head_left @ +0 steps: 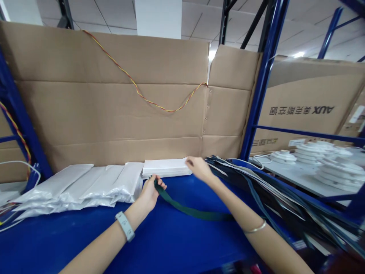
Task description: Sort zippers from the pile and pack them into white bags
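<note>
My left hand (150, 193) is shut on the end of a dark green strap (188, 208) above the blue shelf top (62, 239). The strap runs right and low across the shelf into a heap of dark straps (273, 190) with white strips among them. My right hand (200, 169) reaches forward, its fingertips at the right end of a flat stack of white packets (165, 167). It holds nothing I can see. Several white plastic-wrapped flat packs (76, 190) lie to the left of that stack.
Corrugated cardboard sheets (114, 114) stand behind the shelf, with a twisted red and yellow wire (142, 91) across them. A blue rack upright (264, 76) rises at the right, beside stacks of white round discs (310, 152) and an AUX carton (302, 110).
</note>
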Demonstrator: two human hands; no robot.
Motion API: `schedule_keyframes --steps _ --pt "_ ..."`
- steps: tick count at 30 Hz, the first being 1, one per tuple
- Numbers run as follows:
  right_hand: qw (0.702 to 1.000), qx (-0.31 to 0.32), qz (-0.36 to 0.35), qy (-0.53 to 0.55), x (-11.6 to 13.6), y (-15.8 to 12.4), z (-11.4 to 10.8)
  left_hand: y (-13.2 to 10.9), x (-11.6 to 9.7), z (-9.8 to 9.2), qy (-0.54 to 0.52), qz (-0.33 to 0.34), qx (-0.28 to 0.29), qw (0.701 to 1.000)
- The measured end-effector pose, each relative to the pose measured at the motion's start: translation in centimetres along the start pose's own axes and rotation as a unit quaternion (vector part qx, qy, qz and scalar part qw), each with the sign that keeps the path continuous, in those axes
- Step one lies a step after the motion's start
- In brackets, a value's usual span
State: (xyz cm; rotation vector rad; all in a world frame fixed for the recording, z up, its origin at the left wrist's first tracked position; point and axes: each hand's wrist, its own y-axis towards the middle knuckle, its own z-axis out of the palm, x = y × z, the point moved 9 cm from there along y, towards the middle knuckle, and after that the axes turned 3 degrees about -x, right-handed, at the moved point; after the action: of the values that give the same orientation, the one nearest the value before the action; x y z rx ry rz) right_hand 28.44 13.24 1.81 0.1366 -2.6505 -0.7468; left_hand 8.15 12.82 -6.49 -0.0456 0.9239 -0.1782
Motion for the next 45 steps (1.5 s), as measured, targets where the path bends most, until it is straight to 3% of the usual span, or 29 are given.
schedule_keyframes --steps 3,6,11,15,18,20,23,26,29,36,45 --pt "0.993 -0.045 0.088 -0.069 -8.2 1.2 -2.5 1.8 2.7 2.0 -0.010 -0.028 -0.002 1.000" --pt "0.983 -0.056 0.140 -0.108 -13.4 0.6 -2.9 3.7 6.4 4.9 -0.022 -0.055 0.002 0.998" --pt "0.979 -0.057 0.160 -0.111 -16.0 0.5 -1.3 6.3 12.2 10.8 -0.072 -0.098 0.002 0.993" --pt "0.985 -0.047 0.154 -0.063 -16.7 1.3 -1.6 7.7 15.2 14.1 -0.113 -0.116 0.004 0.987" --pt "0.993 0.009 0.120 0.001 -16.5 1.7 -1.8 8.6 15.7 14.5 -0.136 -0.108 0.009 0.985" --pt "0.992 0.078 0.086 0.048 -15.6 1.5 -1.4 9.1 15.5 14.0 -0.144 -0.099 0.011 0.985" --pt "0.975 0.193 0.046 0.099 -14.0 0.6 -0.1 9.7 15.1 13.1 -0.143 -0.087 0.007 0.986" --pt "0.963 0.245 0.039 0.105 -13.2 0.0 0.7 9.8 15.1 12.8 -0.136 -0.083 0.003 0.987" --pt "0.969 0.223 0.061 0.083 -13.7 0.2 1.0 9.7 15.5 13.1 -0.128 -0.088 0.004 0.988" --pt "0.983 0.062 0.164 -0.052 -16.7 1.1 1.9 9.6 16.8 13.9 -0.121 -0.134 0.017 0.983" --pt "0.976 0.036 0.200 -0.083 -18.2 0.9 2.5 8.9 17.7 14.9 -0.142 -0.164 0.035 0.975"
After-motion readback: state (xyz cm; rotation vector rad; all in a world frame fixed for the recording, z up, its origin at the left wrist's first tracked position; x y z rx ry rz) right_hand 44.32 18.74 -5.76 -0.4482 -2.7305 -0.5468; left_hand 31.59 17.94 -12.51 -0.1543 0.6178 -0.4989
